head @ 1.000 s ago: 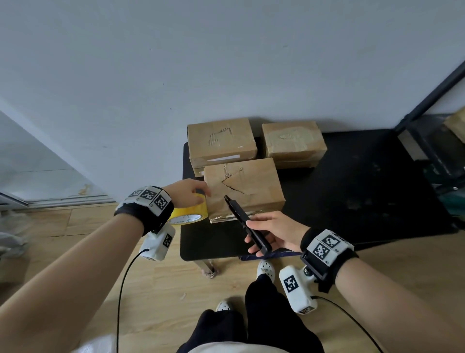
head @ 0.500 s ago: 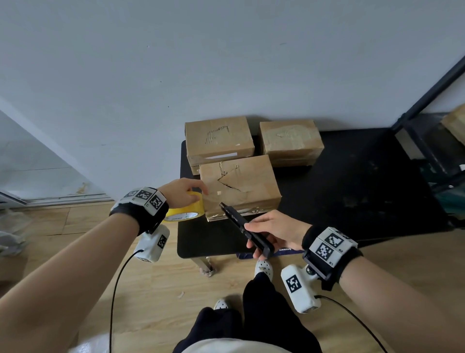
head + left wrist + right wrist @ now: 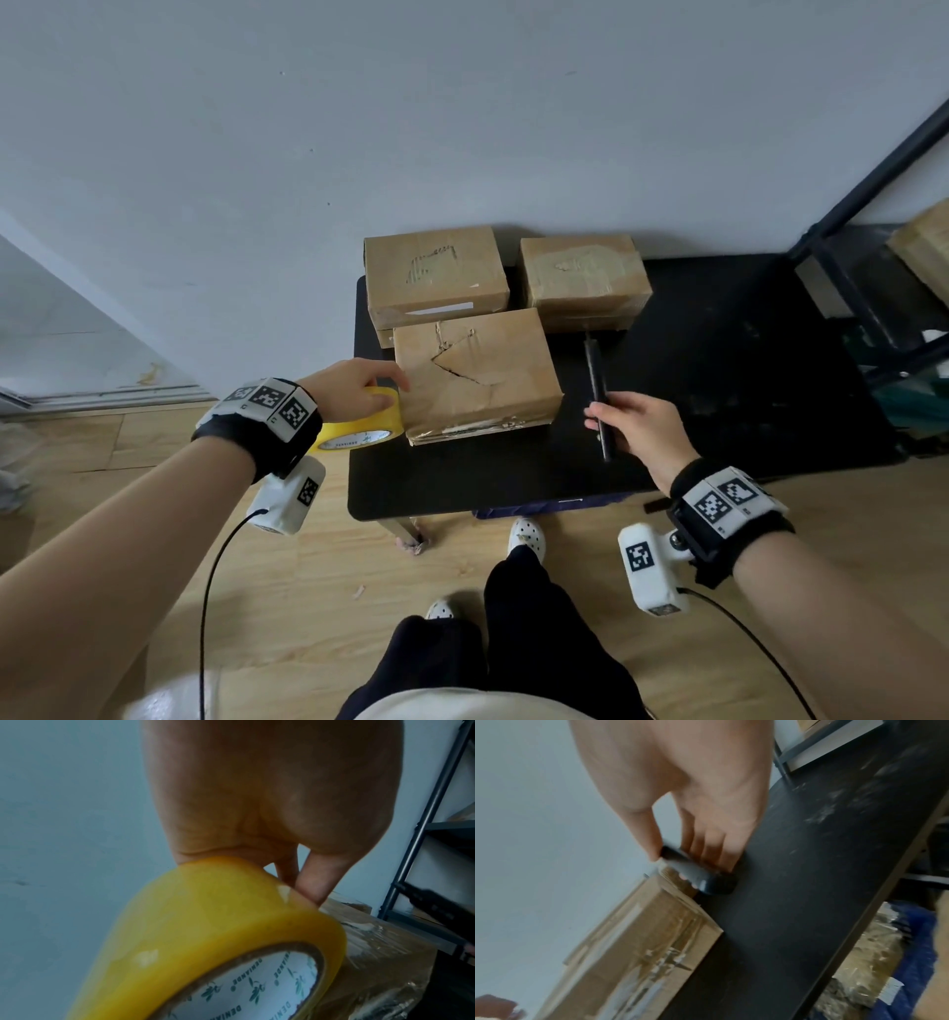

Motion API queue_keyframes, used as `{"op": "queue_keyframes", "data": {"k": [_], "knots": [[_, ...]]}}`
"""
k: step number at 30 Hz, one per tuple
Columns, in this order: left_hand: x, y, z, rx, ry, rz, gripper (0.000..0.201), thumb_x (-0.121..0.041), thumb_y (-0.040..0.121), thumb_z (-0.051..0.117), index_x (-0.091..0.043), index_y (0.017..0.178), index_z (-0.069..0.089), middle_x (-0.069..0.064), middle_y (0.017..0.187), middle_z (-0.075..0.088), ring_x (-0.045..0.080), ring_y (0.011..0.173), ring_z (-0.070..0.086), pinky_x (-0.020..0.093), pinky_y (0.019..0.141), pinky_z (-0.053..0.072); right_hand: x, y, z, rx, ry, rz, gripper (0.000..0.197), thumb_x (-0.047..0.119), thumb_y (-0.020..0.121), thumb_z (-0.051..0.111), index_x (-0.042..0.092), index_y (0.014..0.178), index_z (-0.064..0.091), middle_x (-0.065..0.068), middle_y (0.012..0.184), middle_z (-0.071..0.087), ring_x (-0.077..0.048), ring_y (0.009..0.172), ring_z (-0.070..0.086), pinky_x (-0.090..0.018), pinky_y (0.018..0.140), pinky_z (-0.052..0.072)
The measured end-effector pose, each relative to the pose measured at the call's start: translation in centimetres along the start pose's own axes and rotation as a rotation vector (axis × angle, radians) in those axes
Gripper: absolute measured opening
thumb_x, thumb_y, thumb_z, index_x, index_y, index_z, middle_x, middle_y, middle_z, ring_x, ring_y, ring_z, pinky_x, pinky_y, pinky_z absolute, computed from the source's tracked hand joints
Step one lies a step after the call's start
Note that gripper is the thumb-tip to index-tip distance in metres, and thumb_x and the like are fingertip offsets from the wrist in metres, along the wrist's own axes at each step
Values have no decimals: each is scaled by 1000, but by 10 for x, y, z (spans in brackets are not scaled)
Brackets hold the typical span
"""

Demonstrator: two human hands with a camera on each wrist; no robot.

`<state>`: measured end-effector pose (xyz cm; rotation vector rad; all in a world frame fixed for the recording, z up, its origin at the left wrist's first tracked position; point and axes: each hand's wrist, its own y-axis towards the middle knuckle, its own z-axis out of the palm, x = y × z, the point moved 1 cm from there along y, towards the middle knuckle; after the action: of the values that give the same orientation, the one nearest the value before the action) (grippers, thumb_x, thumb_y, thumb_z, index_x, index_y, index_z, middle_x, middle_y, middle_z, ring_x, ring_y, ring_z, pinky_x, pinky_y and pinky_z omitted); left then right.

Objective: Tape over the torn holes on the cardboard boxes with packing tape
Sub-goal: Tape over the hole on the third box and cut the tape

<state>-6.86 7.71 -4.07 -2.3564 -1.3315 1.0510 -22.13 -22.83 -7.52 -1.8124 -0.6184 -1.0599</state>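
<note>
Three cardboard boxes stand on a black table. The front box has a jagged torn hole in its top. Behind it are a back left box with a scuffed top and a back right box covered in clear tape. My left hand grips a yellow tape roll against the front box's left side. My right hand holds a black utility knife low over the table, right of the front box, tip pointing toward the wall.
A dark metal shelf rack stands at the right with a box on it. A white wall runs close behind the boxes. My legs and white shoes are at the table's front edge. A blue bag lies under the table.
My right hand has carried the knife from in front of the torn box to its right side, turning it to point at the wall. The left hand stays on the tape roll.
</note>
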Motion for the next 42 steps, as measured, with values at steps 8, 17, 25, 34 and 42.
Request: {"op": "queue_keyframes", "data": {"k": [8, 17, 25, 34, 42], "knots": [[-6, -5, -2, -6, 11, -21, 30, -15, 93, 47, -24, 120, 54, -8, 105, 47, 13, 97, 44, 23, 88, 31, -30, 39, 21, -122, -705, 81, 32, 32, 83, 72, 13, 64, 56, 0, 64, 58, -20, 69, 61, -24, 54, 38], [-7, -11, -3, -1, -12, -61, 30, -15, 93, 47, -26, 120, 55, -9, 104, 48, 12, 96, 44, 22, 87, 30, -48, 61, 39, -106, -868, 130, 34, 33, 84, 72, 6, 105, 66, -11, 108, 67, -31, 104, 63, -35, 83, 52], [-5, -10, 0, -8, -20, -72, 29, -18, 93, 48, -27, 120, 54, -9, 101, 48, 13, 94, 45, 23, 85, 31, 0, 40, 47, -472, -575, -588, 20, 12, 92, 56, 4, 111, 57, -11, 102, 57, -19, 89, 55, -30, 76, 47], [4, -16, 4, -3, -15, -74, 30, -19, 92, 49, -27, 120, 54, -1, 123, 57, 18, 109, 51, 30, 97, 38, -6, 9, 127, 406, -1062, -1062, 48, 28, 96, 48, 14, 142, 44, -2, 155, 31, -16, 144, 25, -36, 118, 21], [14, -34, 13, -36, -44, -74, 28, -17, 94, 47, -25, 119, 55, -7, 113, 53, 10, 100, 44, 21, 89, 30, -23, -4, 136, 427, -1167, -1049, 63, 23, 95, 51, 18, 151, 24, 2, 159, 18, -13, 146, 13, -31, 119, 7]]}}
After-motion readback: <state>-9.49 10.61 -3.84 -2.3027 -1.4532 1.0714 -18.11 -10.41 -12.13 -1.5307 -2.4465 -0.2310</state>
